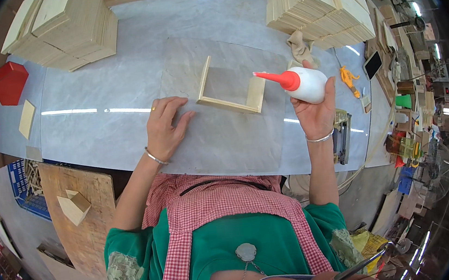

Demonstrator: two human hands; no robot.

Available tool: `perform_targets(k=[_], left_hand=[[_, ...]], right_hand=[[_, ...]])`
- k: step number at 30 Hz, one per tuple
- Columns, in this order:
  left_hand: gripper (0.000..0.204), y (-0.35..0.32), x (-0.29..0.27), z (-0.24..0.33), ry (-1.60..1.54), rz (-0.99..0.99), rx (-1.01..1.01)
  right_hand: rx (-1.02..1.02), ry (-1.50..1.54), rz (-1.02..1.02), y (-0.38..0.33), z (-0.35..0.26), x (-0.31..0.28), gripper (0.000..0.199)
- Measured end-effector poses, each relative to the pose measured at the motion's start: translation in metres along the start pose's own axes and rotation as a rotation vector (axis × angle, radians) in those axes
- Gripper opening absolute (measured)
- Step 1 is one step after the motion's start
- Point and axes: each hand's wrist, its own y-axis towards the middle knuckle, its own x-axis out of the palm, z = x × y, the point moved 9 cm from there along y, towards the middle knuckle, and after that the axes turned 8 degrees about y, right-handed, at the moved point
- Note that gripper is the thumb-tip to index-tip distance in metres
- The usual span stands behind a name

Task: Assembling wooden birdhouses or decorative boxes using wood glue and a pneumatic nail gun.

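My right hand [314, 110] grips a white glue bottle [310, 84] with a long red nozzle. The bottle is tilted, its tip pointing left above the right-hand piece of a small wooden frame [229, 104]. Three thin boards make up this frame, which lies on the table with its far side unclosed. Left of the frame, my left hand [167, 125] rests over the table with its fingers apart and nothing in them. A thin flat board or sheet [192, 143] lies under the frame on the grey tabletop [109, 135].
Tied stacks of thin boards stand at the far left [67, 28] and far right [320, 7]. A crumpled cloth [299, 47], an orange tool [348, 80] and a nail gun [342, 138] lie to the right. A red box [9, 83] sits at the left edge.
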Motion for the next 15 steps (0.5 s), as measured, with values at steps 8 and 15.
perform_targets(k=[8, 15], left_hand=[[0.023, 0.024, 0.009, 0.019, -0.023, 0.013, 0.213], [0.018, 0.020, 0.009, 0.016, -0.041, 0.054, 0.213]], right_hand=[[-0.049, -0.286, 0.030, 0.005, 0.001, 0.004, 0.066], [-0.116, -0.387, 0.017, 0.011, 0.003, 0.014, 0.062]])
